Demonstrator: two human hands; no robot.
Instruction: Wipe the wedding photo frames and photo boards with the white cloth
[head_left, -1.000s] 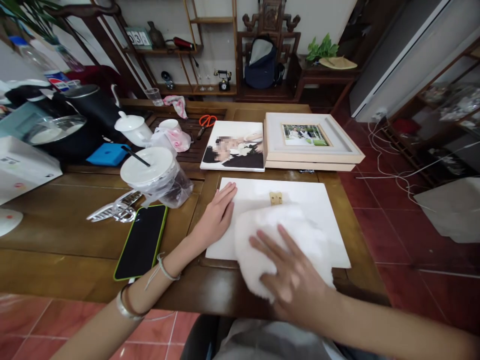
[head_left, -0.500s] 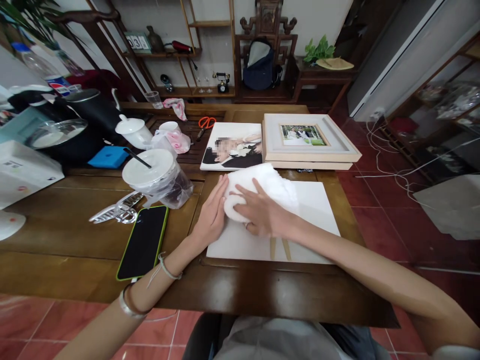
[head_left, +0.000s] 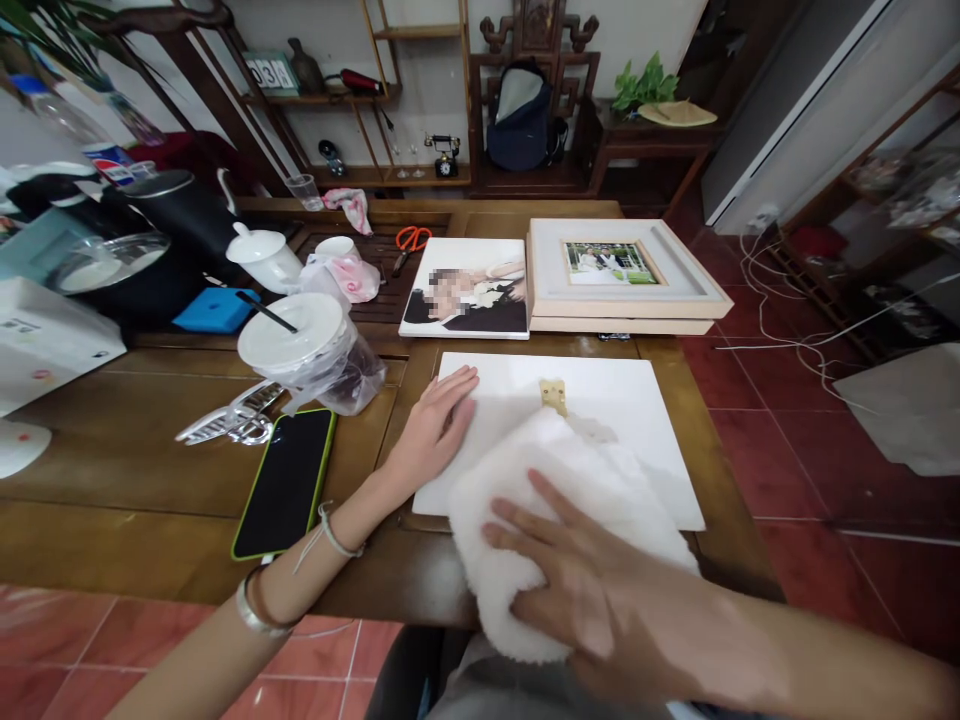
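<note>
A white board (head_left: 622, 410), the back of a picture frame with a small brass hanger (head_left: 553, 396) near its far edge, lies flat on the wooden table (head_left: 112, 480). My left hand (head_left: 435, 425) rests open and flat on the board's left edge. My right hand (head_left: 585, 590) presses with spread fingers on a fluffy white cloth (head_left: 525, 500) over the board's near edge, close to my body.
Behind the board lie a printed photo (head_left: 466, 290) and a stacked light wood frame (head_left: 622, 275). To the left are a green-edged phone (head_left: 285, 480), a lidded cup in a plastic bag (head_left: 307, 350), a metal clip (head_left: 225, 425), teaware, orange scissors (head_left: 411, 240) and a white box (head_left: 45, 335).
My right hand has swept the cloth from the board's far left corner back to its near edge. The brass hanger shows again. My left hand stays put.
</note>
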